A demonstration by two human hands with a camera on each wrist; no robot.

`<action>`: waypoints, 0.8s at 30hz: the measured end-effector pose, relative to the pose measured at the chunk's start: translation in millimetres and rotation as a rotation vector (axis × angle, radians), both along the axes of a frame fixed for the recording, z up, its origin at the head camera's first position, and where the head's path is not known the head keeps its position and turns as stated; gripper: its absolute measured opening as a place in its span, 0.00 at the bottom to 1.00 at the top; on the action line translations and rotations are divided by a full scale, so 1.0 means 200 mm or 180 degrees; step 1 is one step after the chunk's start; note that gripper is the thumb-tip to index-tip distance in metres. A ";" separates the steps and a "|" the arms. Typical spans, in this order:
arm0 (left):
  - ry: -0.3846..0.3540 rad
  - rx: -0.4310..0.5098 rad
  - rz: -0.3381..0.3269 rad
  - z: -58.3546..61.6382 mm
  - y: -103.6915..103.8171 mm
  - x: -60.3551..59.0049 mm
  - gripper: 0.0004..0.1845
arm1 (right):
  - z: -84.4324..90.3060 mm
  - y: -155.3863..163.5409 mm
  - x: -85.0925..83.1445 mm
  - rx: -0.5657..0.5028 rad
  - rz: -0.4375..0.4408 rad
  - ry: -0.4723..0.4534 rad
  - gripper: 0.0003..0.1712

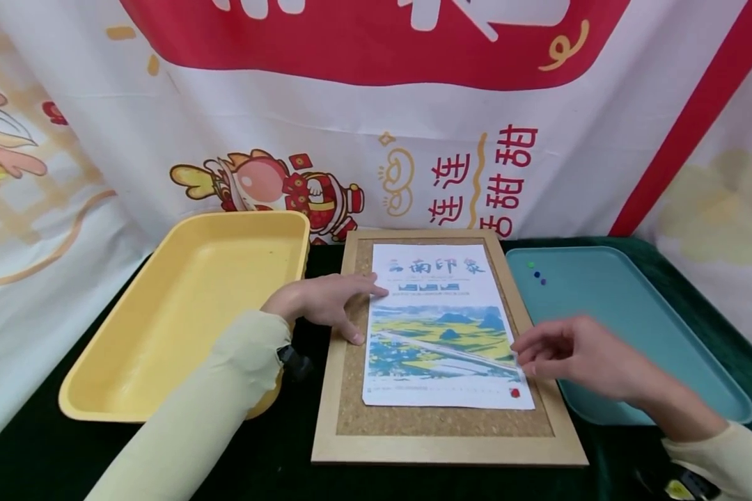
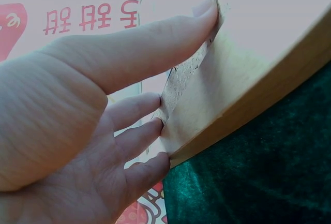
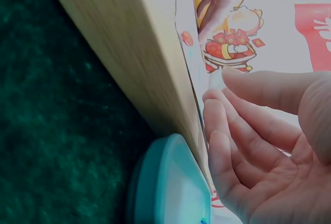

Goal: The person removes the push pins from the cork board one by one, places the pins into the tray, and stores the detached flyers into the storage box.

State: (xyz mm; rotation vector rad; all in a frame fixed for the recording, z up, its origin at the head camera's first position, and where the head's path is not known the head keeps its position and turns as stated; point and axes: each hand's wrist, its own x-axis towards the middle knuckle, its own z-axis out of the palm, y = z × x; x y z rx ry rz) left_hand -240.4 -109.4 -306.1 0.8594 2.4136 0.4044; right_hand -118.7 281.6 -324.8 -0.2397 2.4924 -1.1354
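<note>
Your rectangular wood-framed cork board (image 1: 449, 449) lies beside the blue-green rectangular tray (image 1: 633, 323). On it rests the white paper sheet (image 1: 441, 348) printed with a landscape. Your left hand (image 1: 326, 299), fingers extended, touches its left side; your right hand (image 1: 576, 351) bends its fingers at the right edge, grip unclear.

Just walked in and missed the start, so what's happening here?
A person is handling a printed sheet lying on a framed cork board. The left hand touches its left edge, while the right hand has bent fingers at its right edge; whether they grip anything is unclear. A yellow tray stands left of the board, a teal tray right.
</note>
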 end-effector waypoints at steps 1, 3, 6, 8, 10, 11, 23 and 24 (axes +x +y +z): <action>-0.0008 -0.0001 0.0003 0.00 0.00 0.00 0.46 | 0.00 0.00 0.01 0.0015 0.0037 -0.0020 0.18; -0.0002 -0.0002 -0.0003 0.00 0.02 0.00 0.46 | -0.01 0.00 0.02 0.0018 0.0094 -0.0068 0.18; 0.0002 0.0007 -0.0014 0.01 0.03 0.00 0.46 | -0.02 0.01 0.04 0.0026 0.0174 -0.0095 0.17; 0.0007 0.0017 -0.0023 0.00 0.04 0.00 0.46 | -0.02 0.01 0.04 0.0025 0.0208 -0.0107 0.17; -0.0007 0.0022 -0.0009 0.00 0.04 0.00 0.46 | -0.02 0.02 0.05 0.0025 0.0263 -0.0107 0.16; -0.0018 0.0023 0.0008 0.00 0.04 0.00 0.46 | -0.03 0.02 0.05 0.0024 0.0290 -0.0107 0.16; -0.0029 0.0006 0.0128 -0.01 0.01 0.01 0.46 | -0.03 -0.01 0.04 0.0019 0.0513 -0.0140 0.12; -0.0027 0.0006 0.0128 -0.01 0.01 0.01 0.46 | -0.03 -0.01 0.04 0.0019 0.0523 -0.0131 0.11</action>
